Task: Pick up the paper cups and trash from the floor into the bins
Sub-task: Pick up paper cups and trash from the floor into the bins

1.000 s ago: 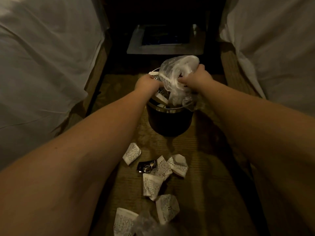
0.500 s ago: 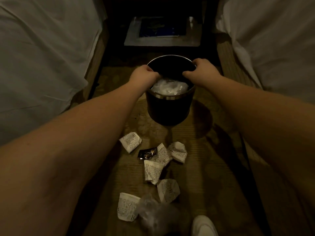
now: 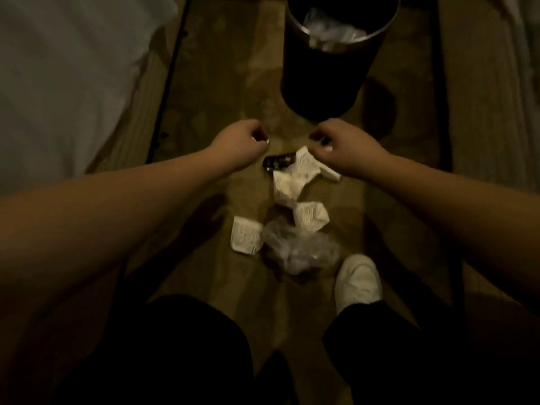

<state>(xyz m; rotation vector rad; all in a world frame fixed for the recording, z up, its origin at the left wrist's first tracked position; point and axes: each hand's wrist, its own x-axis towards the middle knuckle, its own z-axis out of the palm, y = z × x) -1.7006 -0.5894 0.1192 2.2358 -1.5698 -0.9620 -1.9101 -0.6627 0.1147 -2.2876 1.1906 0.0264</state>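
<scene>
The dark bin (image 3: 324,71) with a metal rim stands on the floor at the top, a crumpled plastic bag (image 3: 333,30) inside it. Below it, my left hand (image 3: 239,141) and my right hand (image 3: 342,147) hover side by side over the trash, fingers loosely curled, holding nothing. On the floor lie crushed white paper cups (image 3: 287,185), another cup (image 3: 309,217) and a third (image 3: 245,238). A black wrapper (image 3: 279,162) lies between my hands. A clear plastic bag (image 3: 301,249) sits nearest my feet.
White bedding (image 3: 73,83) hangs at the left and more at the top right. My white shoe (image 3: 358,282) stands just right of the clear bag, dark trouser legs below. The patterned carpet strip runs between two bed bases.
Both hands left the bin rim and dropped toward me, down over the floor trash. The plastic bag stayed inside the bin. The view tilted down, bringing my legs and shoe into sight.
</scene>
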